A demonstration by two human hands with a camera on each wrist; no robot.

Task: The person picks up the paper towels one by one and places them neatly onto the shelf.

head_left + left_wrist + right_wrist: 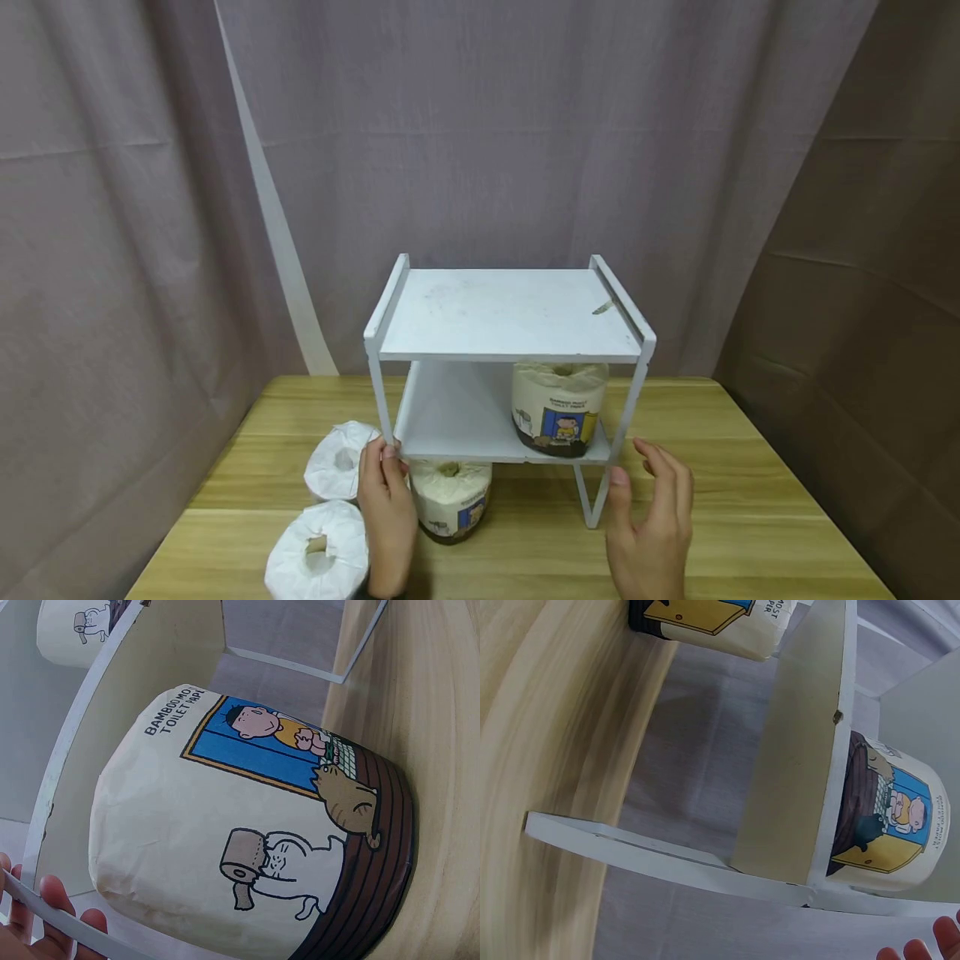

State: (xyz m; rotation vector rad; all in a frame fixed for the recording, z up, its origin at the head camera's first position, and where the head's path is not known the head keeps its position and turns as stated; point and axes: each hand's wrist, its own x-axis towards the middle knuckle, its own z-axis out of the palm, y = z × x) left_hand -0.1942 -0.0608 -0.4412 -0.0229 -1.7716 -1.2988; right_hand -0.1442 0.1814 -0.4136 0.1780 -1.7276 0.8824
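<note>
A white two-tier shelf (pixel 510 312) stands on the wooden table. My left hand (pixel 387 508) grips its left front leg, the fingers (pixel 56 892) curled round the thin white bar in the left wrist view. Beyond the right front leg my right hand (pixel 651 521) is held up with fingers apart and nothing in them. On the lower tier, at the right, sits a printed toilet roll (pixel 558 408), upright. Another printed toilet roll (pixel 452 500) stands on the table under the lower tier at the left, its top partly hidden by the tier's edge.
Left of the shelf, two white toilet rolls (pixel 318 554) stand one behind the other on the table (pixel 750 500), close to my left wrist. Grey curtains (pixel 510 125) hang behind the table and along both sides.
</note>
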